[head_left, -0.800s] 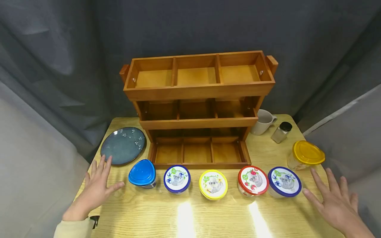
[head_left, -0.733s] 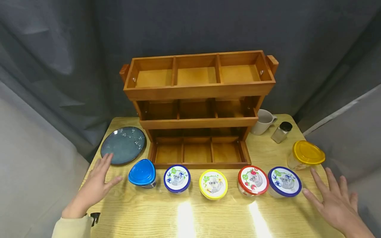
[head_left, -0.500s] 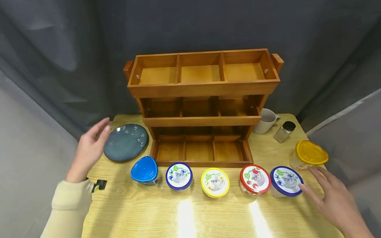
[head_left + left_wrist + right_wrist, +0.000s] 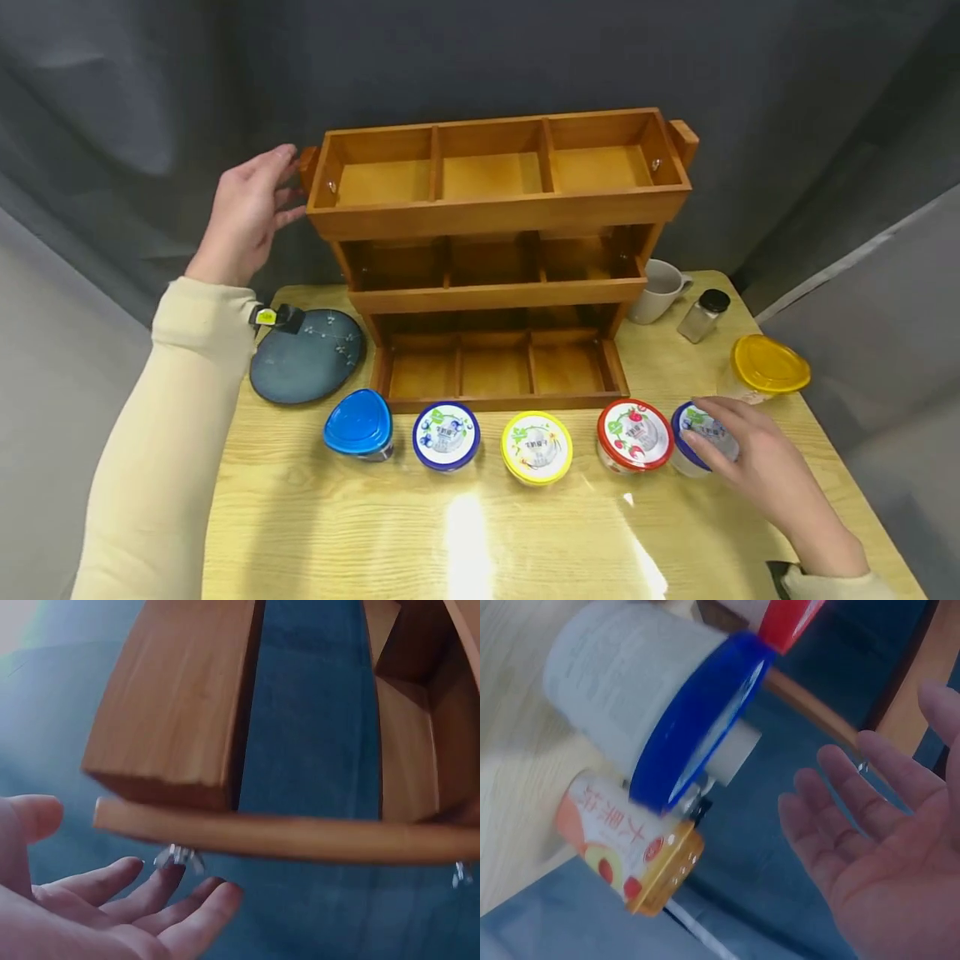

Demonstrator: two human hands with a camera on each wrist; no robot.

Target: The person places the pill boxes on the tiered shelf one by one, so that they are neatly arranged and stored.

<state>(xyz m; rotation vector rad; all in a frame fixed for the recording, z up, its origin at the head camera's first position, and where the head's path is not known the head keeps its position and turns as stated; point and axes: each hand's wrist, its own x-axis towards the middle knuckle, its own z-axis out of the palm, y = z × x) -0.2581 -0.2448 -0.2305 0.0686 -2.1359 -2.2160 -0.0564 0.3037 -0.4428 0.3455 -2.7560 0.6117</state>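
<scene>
My left hand (image 4: 246, 208) is raised at the left end of a three-tier wooden organizer (image 4: 495, 208), its fingers beside the wooden block (image 4: 309, 167) on the top tier. In the left wrist view the relaxed fingers lie near a wing nut (image 4: 180, 856) below a wooden bar (image 4: 285, 836), with the thumb apart. My right hand (image 4: 757, 458) hovers at the right-hand tub with a blue lid (image 4: 684, 425), covering part of it. In the right wrist view its palm faces that tub (image 4: 645, 690), a gap showing between them, and the fingers hold nothing.
Left to right along the organizer's front stand a blue-topped tub (image 4: 358, 423), a blueberry tub (image 4: 446, 436), a yellow-rimmed tub (image 4: 536, 447) and a red-rimmed tub (image 4: 635, 433). A plate (image 4: 307, 367) lies left; a mug (image 4: 656, 292), jar (image 4: 703, 317) and yellow-lidded container (image 4: 768, 364) stand right.
My left hand has risen from beside the plate up to the organizer's top left end. The right hand has moved left, over the right-hand blue-lidded tub. The camera view has shifted slightly.
</scene>
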